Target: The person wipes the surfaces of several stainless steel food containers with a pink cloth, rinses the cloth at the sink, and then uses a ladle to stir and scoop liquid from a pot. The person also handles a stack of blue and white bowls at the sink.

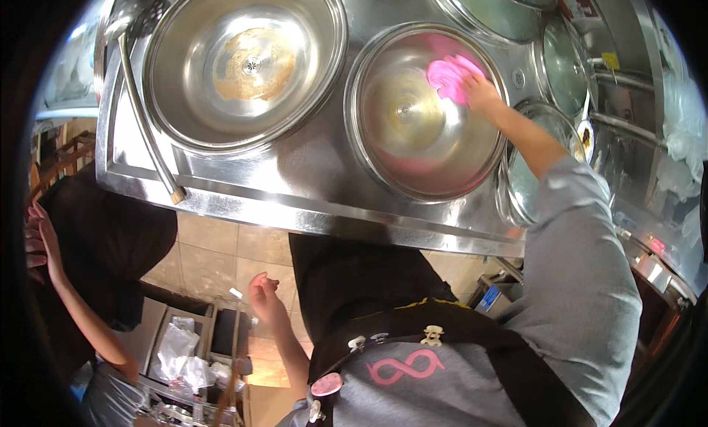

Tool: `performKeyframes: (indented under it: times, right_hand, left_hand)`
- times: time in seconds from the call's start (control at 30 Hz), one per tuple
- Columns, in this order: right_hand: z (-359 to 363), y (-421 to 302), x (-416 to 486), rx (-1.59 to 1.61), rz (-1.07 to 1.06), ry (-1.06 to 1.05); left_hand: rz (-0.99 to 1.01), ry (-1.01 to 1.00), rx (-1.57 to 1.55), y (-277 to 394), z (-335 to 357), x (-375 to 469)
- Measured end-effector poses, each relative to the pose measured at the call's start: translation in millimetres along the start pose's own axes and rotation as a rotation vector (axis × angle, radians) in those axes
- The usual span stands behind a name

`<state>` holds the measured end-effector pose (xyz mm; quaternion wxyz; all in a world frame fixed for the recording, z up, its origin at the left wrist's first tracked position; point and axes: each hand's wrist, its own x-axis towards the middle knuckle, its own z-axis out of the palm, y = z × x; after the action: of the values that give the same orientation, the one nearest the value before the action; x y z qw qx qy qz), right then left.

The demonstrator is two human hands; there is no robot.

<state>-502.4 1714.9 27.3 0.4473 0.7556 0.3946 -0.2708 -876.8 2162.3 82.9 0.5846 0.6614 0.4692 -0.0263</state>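
My right hand holds a bright pink cloth against the inner wall of a round stainless steel pan, at its far right side. A yellowish tint and a drain-like disc mark the pan's bottom. My left hand hangs below the counter's front edge, fingers loosely curled, with nothing visible in it. To the left sits a larger steel basin with a brown stain around a similar disc at its bottom.
A long-handled ladle lies left of the basin on the steel counter. Glass lids crowd the right side. Another person's arm is at lower left, beside plastic bags. A spoon rest holds dark residue.
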Motion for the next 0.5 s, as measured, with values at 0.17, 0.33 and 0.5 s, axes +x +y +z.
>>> performKeyframes:
  times: [0.17, 0.33, 0.5]
  right_hand:
    - [-33, -88, -107, 1.498, -0.371, -0.287]
    - [-131, -160, -85, 2.163, -0.263, 0.284]
    - [-201, -119, 41, 2.493, 0.189, 0.637]
  left_hand:
    - [0.06, -0.06, -0.035, 13, 2, 4]
    - [0.061, -0.056, -0.056, 29, -3, 12]
    - [0.121, -0.061, -0.07, 49, -4, 15]
